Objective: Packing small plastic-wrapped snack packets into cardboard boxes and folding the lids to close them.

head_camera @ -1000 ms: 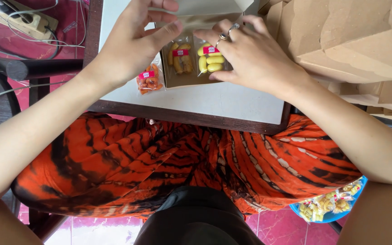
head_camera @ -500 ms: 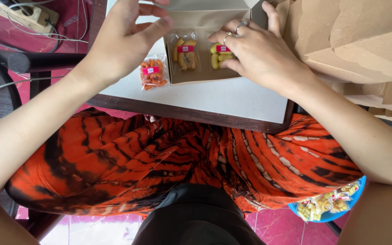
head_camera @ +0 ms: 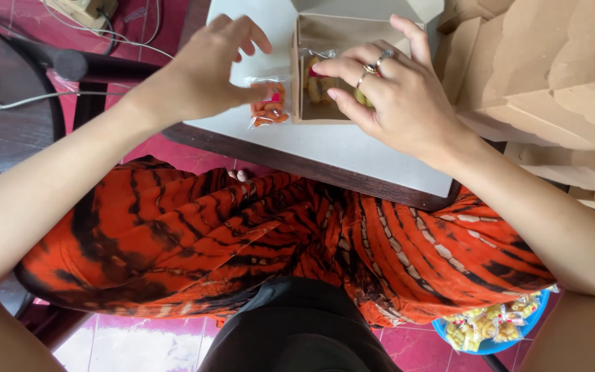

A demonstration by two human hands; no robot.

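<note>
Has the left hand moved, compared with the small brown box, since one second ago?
Yes. The left hand was at the small brown box; it is now left of it, fingers on the orange snack bag lying beside the box.

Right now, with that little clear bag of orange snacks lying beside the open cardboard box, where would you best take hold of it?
Probably by the top edge of the small snack bag, pinched from the left, where the left hand already touches it. The bag lies flat on the table, and the box wall blocks its right side.
</note>
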